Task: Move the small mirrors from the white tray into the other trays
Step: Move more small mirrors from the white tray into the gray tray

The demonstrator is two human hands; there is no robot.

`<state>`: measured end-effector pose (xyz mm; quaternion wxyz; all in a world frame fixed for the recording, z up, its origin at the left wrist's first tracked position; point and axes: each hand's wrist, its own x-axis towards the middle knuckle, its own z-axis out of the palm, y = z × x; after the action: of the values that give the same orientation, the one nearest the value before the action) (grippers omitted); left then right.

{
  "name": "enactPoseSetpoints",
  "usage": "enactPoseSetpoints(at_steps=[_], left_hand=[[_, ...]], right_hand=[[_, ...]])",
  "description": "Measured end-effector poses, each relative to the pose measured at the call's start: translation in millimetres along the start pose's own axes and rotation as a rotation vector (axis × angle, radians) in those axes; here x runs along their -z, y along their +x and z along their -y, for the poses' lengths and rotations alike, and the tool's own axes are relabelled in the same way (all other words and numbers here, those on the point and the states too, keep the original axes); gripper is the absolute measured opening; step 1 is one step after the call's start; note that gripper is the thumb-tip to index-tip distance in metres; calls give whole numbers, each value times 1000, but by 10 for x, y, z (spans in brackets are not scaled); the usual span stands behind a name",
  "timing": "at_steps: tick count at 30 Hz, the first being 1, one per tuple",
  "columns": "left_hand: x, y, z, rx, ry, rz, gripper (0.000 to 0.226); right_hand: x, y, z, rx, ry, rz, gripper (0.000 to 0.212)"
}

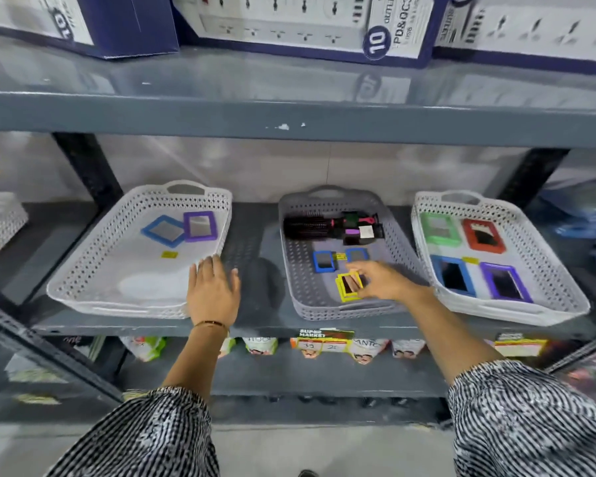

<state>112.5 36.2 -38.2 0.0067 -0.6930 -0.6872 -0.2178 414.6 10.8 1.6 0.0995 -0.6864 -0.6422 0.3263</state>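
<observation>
Right hand (381, 282) places yellow mirror (350, 286) in the grey tray (295, 270), frame centre.
It pinches the mirror; the left hand (214, 290), fingers spread, rests on the white tray (83, 273) at left.

Three perforated trays sit on a grey shelf (255, 235). The left white tray (83, 270) holds a blue mirror (164, 231) and a purple mirror (200, 226). The left hand (214, 290) rests flat on its near right corner. The right hand (382, 280) pinches yellow mirrors (349, 286) in the grey middle tray (296, 242), near two small blue mirrors (324, 261).
</observation>
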Motion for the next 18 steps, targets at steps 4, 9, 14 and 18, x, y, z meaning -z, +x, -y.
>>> enactPoseSetpoints(at_steps=[4, 9, 14, 18], left_hand=[[3, 2, 20, -15, 1, 21, 47], [16, -3, 33, -12, 3, 36, 50], [18, -3, 36, -15, 7, 46, 51], [23, 5, 30, -14, 11, 53, 51]], right_hand=[[7, -4, 23, -19, -39, 37, 66], [5, 25, 23, -56, -89, 64, 72], [-14, 22, 44, -28, -112, 66, 77], [-13, 21, 41, -34, -91, 56, 75]])
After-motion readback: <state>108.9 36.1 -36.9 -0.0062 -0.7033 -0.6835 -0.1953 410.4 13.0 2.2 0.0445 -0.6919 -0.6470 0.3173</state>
